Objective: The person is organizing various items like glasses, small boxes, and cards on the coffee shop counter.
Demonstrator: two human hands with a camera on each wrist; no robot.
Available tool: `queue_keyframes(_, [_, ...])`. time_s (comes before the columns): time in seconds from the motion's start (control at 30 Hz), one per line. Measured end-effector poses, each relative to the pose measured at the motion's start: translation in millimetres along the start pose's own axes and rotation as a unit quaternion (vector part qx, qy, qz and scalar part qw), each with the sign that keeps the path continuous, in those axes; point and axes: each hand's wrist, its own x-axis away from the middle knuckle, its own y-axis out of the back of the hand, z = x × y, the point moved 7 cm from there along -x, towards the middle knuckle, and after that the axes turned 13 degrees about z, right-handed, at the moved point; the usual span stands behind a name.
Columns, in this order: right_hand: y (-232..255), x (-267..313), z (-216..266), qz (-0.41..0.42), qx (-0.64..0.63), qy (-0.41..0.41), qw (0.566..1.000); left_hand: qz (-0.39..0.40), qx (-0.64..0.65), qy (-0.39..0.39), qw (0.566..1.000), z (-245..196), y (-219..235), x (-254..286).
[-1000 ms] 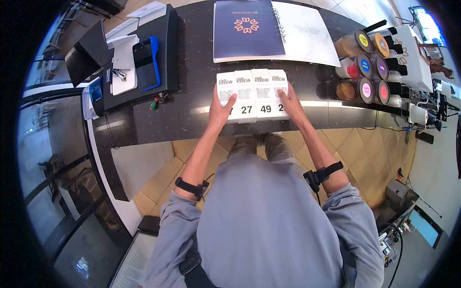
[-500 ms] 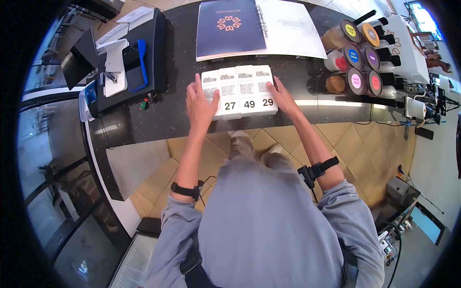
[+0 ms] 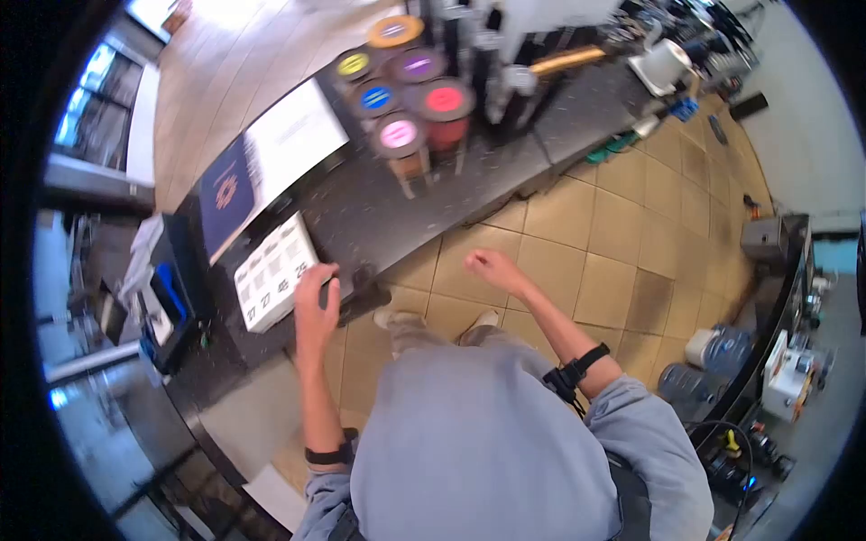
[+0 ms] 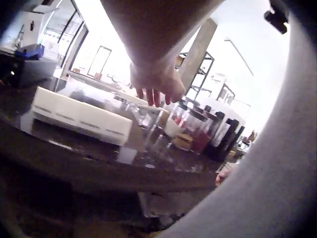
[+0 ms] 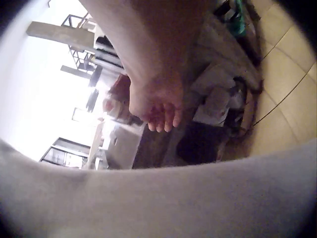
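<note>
Four white numbered boxes (image 3: 275, 270) stand side by side in a row on the dark counter, and the left wrist view shows the same white row (image 4: 79, 116). The left hand (image 3: 316, 302) is at the right end of the row in the head view, fingers loosely bent; whether it touches the boxes is unclear. In the left wrist view that hand (image 4: 157, 84) hangs with relaxed fingers and holds nothing. The right hand (image 3: 494, 269) is over the tiled floor, away from the counter, with loosely curled fingers around nothing; the right wrist view shows this hand (image 5: 158, 104) too.
An open spiral-bound menu (image 3: 293, 140) lies behind the boxes. Several lidded jars (image 3: 445, 113) with coloured labels stand farther right on the counter (image 3: 505, 180). A black case with a blue item (image 3: 171, 290) is at the left. Large water bottles (image 3: 726, 350) stand on the floor at right.
The head view has turned toward the right. The right hand has left the boxes and moved out over the floor; the left hand has gone from the row's left end to its right end.
</note>
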Motion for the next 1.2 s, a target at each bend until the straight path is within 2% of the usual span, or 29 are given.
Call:
queue_keyframes(0.03, [27.4, 26.6, -31.4, -0.016, 0.021, -0.006, 1.0, 0.05, 0.131, 0.02, 0.99, -27.2, -24.5, -16.4])
queue_keyframes(0.07, [51.1, 56.3, -60.5, -0.026, 0.039, -0.012, 0.999, 0.076, 0.142, 0.004, 0.987, -64.8, -51.3, -30.6])
queue_keyframes(0.13, [97.9, 120.9, -106.0, -0.012, 0.082, -0.117, 0.99, 0.15, 0.151, -0.03, 0.976, -127.5, -112.9, -56.6])
queue_keyframes(0.23, [153.9, 213.9, -199.1, -0.099, 0.064, -0.214, 0.97, 0.259, 0.156, -0.09, 0.949, -208.7, -186.3, -95.8])
queue_keyframes(0.27, [162.3, 244.0, -227.9, -0.129, 0.042, -0.244, 0.96, 0.264, 0.152, -0.133, 0.943, -234.8, -198.8, -104.1])
queue_keyframes(0.33, [170.6, 283.1, -296.6, -0.183, -0.098, -0.282, 0.937, 0.28, 0.15, -0.164, 0.934, -278.9, -214.9, -130.5])
queue_keyframes(0.4, [180.0, 309.3, -317.3, -0.151, -0.093, -0.348, 0.921, 0.3, 0.153, -0.198, 0.92, -313.9, -229.7, -151.8])
queue_keyframes(0.43, [187.9, 312.9, -315.5, -0.152, -0.092, -0.349, 0.92, 0.3, 0.154, -0.199, 0.92, -325.0, -235.0, -163.4])
queue_keyframes(0.47, [187.9, 312.0, -316.4, -0.109, -0.12, -0.366, 0.917, 0.301, 0.167, -0.204, 0.916, -335.6, -239.7, -175.9])
queue_keyframes(0.5, [191.3, 307.0, -313.3, -0.066, -0.147, -0.381, 0.91, 0.302, 0.18, -0.208, 0.913, -344.1, -244.9, -189.5])
queue_keyframes(0.6, [234.5, 277.2, -293.2, -0.057, -0.134, -0.341, 0.929, 0.316, 0.199, -0.208, 0.904, -362.7, -267.7, -233.8])
queue_keyframes(0.63, [256.3, 266.0, -289.8, -0.055, -0.131, -0.346, 0.927, 0.315, 0.205, -0.206, 0.904, -373.4, -272.9, -252.0])
queue_keyframes(0.7, [317.6, 226.5, -272.8, -0.063, -0.078, -0.277, 0.956, 0.325, 0.204, -0.203, 0.901, -396.4, -287.1, -292.4])
queue_keyframes(0.83, [452.7, 159.6, -181.0, -0.1, -0.048, -0.207, 0.972, 0.289, 0.24, -0.218, 0.901, -425.7, -327.7, -380.4])
queue_keyframes(0.97, [577.2, 96.9, -89.3, -0.196, 0.079, -0.083, 0.974, 0.248, 0.214, -0.237, 0.915, -467.8, -325.2, -445.2])
queue_keyframes(1.0, [606.9, 81.2, -60.0, -0.227, 0.09, -0.019, 0.97, 0.228, 0.203, -0.242, 0.921, -475.4, -319.3, -458.9])
queue_keyframes(1.03, [632.7, 69.8, -30.4, -0.257, 0.098, 0.045, 0.96, 0.222, 0.202, -0.234, 0.925, -477.8, -318.1, -467.2])
queue_keyframes(1.2, [720.7, 6.1, 49.8, -0.288, 0.172, 0.107, 0.936, 0.153, 0.148, -0.216, 0.953, -492.0, -319.1, -503.2])
